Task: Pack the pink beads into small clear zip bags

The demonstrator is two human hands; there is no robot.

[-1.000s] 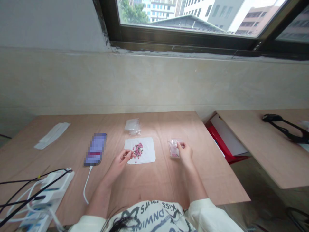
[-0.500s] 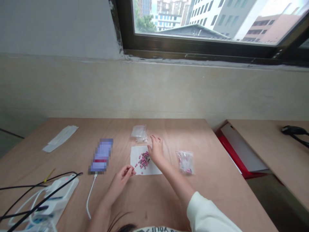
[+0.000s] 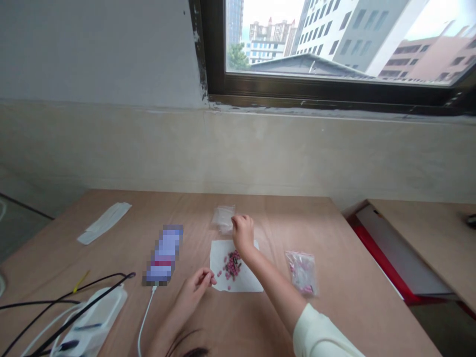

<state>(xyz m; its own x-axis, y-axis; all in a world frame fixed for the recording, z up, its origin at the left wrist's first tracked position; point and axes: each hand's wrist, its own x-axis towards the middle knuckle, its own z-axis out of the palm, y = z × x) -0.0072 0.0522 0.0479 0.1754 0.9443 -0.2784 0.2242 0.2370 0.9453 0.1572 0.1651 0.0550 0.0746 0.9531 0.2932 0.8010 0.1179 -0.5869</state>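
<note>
Wooden table (image 3: 320,223) beneath a window (image 3: 327,91), left grip (image 3: 198,283) pressed together, right grip (image 3: 243,234) unclear

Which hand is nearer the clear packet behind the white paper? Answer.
Right. The right hand is at the right edge of the packet; the left hand is farther, at the left edge of the paper.

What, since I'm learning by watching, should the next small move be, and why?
Perhaps the right hand should pinch the clear packet behind the white paper: its fingertips appear at the packet's right edge, and loose pink pieces lie unbagged on the paper.
</note>
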